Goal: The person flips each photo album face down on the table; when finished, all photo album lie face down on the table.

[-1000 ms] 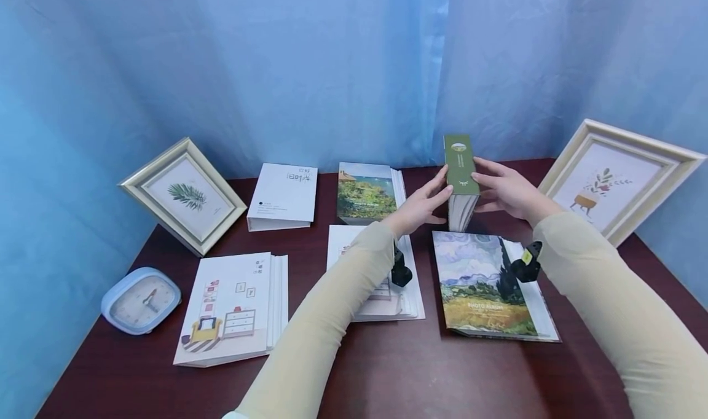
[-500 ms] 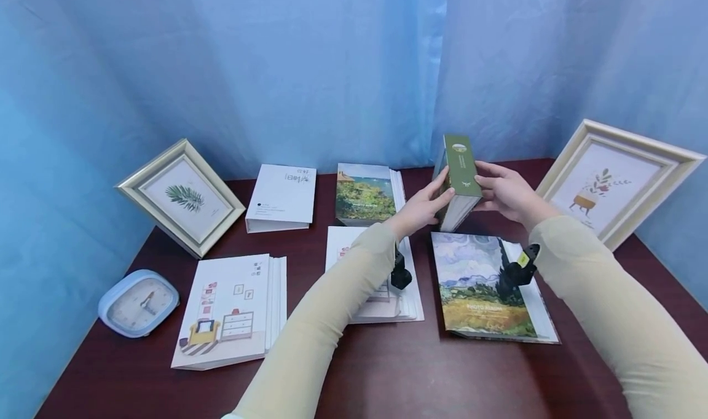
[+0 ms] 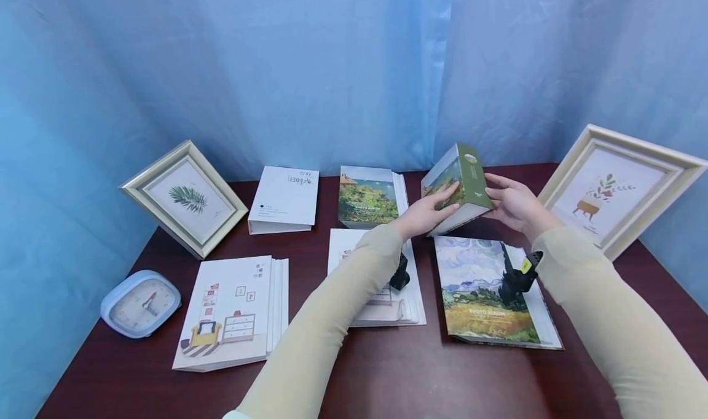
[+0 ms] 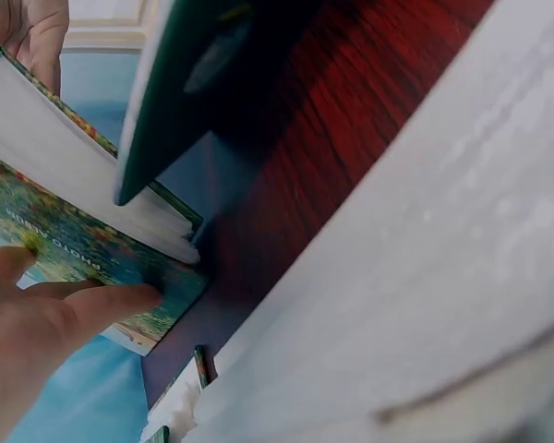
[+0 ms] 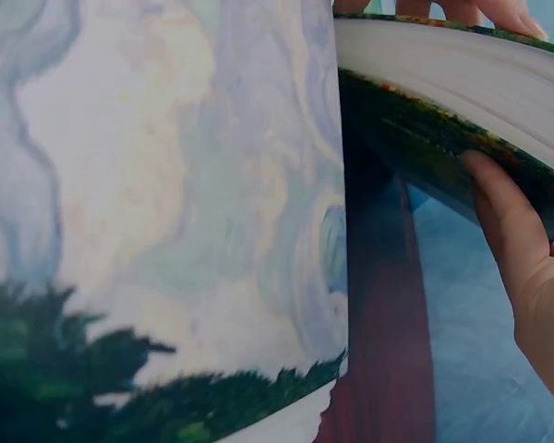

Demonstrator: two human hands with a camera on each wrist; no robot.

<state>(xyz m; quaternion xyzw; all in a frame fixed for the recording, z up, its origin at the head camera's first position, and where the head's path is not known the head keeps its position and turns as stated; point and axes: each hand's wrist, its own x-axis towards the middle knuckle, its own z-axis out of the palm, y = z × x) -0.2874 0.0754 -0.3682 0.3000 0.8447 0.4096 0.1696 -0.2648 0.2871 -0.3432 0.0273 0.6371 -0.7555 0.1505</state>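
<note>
A thick photo album (image 3: 474,176) with a green spine leans to the left at the back of the table, spine upward and its painted front cover turned partly up. My left hand (image 3: 423,215) lays its fingers on that front cover, and the left wrist view shows these fingers (image 4: 115,303) nearly straight over the printed title. From the other side my right hand (image 3: 514,204) touches the album by its spine. In the right wrist view a long finger (image 5: 503,189) presses the dark back cover. The album is between the two hands, its white pages showing at the lower edge.
A landscape album (image 3: 487,290) lies just in front. Left of it is a white album (image 3: 381,308) partly under my left sleeve; another painted album (image 3: 365,195) lies behind. Picture frames (image 3: 619,185) stand at both sides. Farther left are white albums (image 3: 284,195) and a blue clock (image 3: 141,302).
The green-spined album stood upright a second ago and has tipped over to the left, its front cover now in sight. Both hands have moved slightly with it, the right one following the spine.
</note>
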